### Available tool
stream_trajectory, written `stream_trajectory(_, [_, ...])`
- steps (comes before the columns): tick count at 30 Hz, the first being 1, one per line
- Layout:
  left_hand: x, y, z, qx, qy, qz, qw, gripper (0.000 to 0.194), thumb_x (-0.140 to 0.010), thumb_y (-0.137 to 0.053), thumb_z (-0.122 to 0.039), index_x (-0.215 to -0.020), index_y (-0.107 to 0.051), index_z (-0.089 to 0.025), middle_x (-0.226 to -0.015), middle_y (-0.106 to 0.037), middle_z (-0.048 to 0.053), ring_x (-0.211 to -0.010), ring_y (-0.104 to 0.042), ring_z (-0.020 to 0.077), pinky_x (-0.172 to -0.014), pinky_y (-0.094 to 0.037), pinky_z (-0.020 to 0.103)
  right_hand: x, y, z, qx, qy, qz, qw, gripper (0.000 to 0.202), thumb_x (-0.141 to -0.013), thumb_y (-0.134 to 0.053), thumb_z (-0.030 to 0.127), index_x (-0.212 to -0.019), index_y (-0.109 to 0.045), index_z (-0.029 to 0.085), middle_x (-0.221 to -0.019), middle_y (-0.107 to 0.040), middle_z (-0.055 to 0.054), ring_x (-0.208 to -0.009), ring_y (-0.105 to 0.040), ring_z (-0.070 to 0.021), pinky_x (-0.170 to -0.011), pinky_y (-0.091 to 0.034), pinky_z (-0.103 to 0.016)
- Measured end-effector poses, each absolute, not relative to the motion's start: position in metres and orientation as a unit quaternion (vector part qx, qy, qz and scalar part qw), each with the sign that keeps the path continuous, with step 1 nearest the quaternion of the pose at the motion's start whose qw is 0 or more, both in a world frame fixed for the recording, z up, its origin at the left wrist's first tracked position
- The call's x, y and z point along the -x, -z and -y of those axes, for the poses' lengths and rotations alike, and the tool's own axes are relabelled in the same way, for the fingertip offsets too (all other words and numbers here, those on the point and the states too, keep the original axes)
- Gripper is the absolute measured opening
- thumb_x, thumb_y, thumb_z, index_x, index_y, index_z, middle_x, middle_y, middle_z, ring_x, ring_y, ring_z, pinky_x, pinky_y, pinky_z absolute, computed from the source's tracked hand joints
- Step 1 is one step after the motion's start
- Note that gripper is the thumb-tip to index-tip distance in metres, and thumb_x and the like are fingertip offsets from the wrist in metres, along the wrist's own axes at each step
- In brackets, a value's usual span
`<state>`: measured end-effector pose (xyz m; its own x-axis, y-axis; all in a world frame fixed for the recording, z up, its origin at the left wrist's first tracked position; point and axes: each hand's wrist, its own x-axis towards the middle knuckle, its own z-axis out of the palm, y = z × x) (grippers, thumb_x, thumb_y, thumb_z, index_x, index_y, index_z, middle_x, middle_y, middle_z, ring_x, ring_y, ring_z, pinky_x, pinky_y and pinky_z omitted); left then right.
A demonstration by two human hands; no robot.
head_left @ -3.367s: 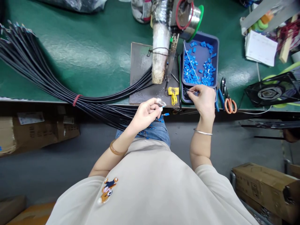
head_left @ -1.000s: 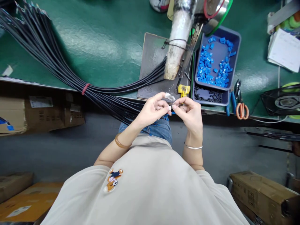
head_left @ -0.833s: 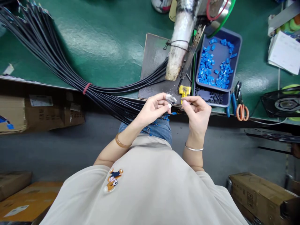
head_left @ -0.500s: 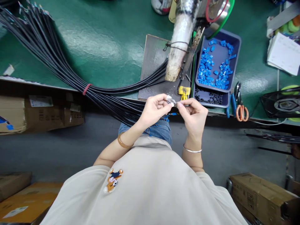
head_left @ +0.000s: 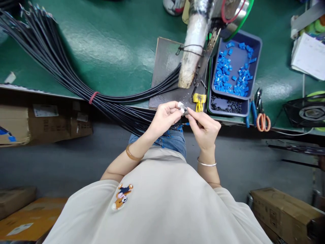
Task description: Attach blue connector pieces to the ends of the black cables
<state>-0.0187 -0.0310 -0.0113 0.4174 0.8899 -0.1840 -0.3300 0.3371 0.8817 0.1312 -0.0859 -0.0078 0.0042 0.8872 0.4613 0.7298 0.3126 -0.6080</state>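
My left hand (head_left: pixel 165 118) is closed in a pinch at the bench edge, with a white wrapping on a fingertip. My right hand (head_left: pixel 205 128) pinches just beside it, and the fingertips of both hands nearly meet. What lies between them is thin and small, and I cannot make it out. Below and left of the hands runs a bundle of black cables (head_left: pixel 111 105), tied with a red band (head_left: pixel 93 97). Blue connectors (head_left: pixel 180 128) show at cable ends over my lap. Yellow-handled cutters (head_left: pixel 199 100) sit just beyond my right fingers.
A grey tray (head_left: pixel 257 56) of blue connectors overlaps another tray (head_left: pixel 214 110) of small black parts. Orange-handled scissors (head_left: pixel 263 122) and blue-handled pliers (head_left: pixel 253 113) hang at the bench edge. A wrapped white nozzle (head_left: pixel 189 64) reaches over a dark board (head_left: pixel 165 51).
My right hand has moved slightly left and its fingertips have come closer to my left fingertips. My left hand has shifted a little left. The cables and trays stay in place.
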Motion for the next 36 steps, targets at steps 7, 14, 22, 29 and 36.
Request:
stream_trajectory(7, [0.0159, 0.0121, 0.0301, -0.395, -0.443, -0.352, 0.724, 0.031, -0.067, -0.081, -0.036, -0.072, -0.06, -0.014, -0.052, -0.042, -0.009, -0.045, -0.033, 0.001, -0.044, -0.026, 0.017, -0.1368, 0.0095, 0.0858, 0.567, -0.07, 0.726, 0.384, 0.029, -0.092, -0.058, 0.024, -0.118, -0.07, 0.029, -0.077, -0.076, 0.001, -0.058, -0.062, -0.0096, -0.06, -0.049, -0.025])
stream_trajectory(14, [0.0141, 0.0129, 0.0334, -0.402, -0.451, -0.349, 0.716, 0.022, -0.073, -0.075, -0.03, -0.067, -0.059, -0.014, -0.05, -0.039, -0.008, -0.045, -0.029, 0.0014, -0.044, -0.023, 0.018, -0.1345, 0.006, 0.0885, 0.603, -0.124, 0.654, 0.439, 0.025, -0.093, -0.057, 0.029, -0.112, -0.073, 0.028, -0.067, -0.069, 0.001, -0.051, -0.055, -0.0102, -0.048, -0.04, -0.027])
stream_trajectory(22, [0.0137, 0.015, 0.0352, -0.41, -0.45, -0.357, 0.708, 0.019, -0.075, -0.071, -0.027, -0.067, -0.059, -0.014, -0.048, -0.04, -0.007, -0.044, -0.032, 0.002, -0.044, -0.024, 0.017, -0.1334, 0.0062, 0.0876, 0.585, -0.127, 0.672, 0.435, 0.024, -0.092, -0.058, 0.026, -0.11, -0.074, 0.028, -0.067, -0.068, 0.001, -0.05, -0.051, -0.0094, -0.049, -0.04, -0.026])
stream_trajectory(29, [0.0139, 0.0138, 0.0355, -0.401, -0.455, -0.358, 0.709, 0.02, -0.075, -0.068, -0.025, -0.065, -0.054, -0.015, -0.048, -0.039, -0.008, -0.044, -0.03, 0.0015, -0.043, -0.022, 0.017, -0.1324, 0.0089, 0.0877, 0.554, -0.112, 0.7, 0.437, 0.028, -0.09, -0.06, 0.018, -0.114, -0.072, 0.025, -0.065, -0.068, 0.002, -0.052, -0.051, -0.0079, -0.055, -0.045, -0.024])
stream_trajectory(36, [0.016, 0.0116, 0.036, -0.395, -0.452, -0.354, 0.717, 0.018, -0.076, -0.067, -0.024, -0.069, -0.053, -0.016, -0.047, -0.037, -0.009, -0.042, -0.027, 0.0017, -0.042, -0.019, 0.017, -0.1336, 0.0108, 0.086, 0.567, -0.136, 0.688, 0.432, 0.024, -0.091, -0.06, 0.025, -0.111, -0.073, 0.028, -0.066, -0.068, 0.003, -0.05, -0.051, -0.0083, -0.051, -0.045, -0.025])
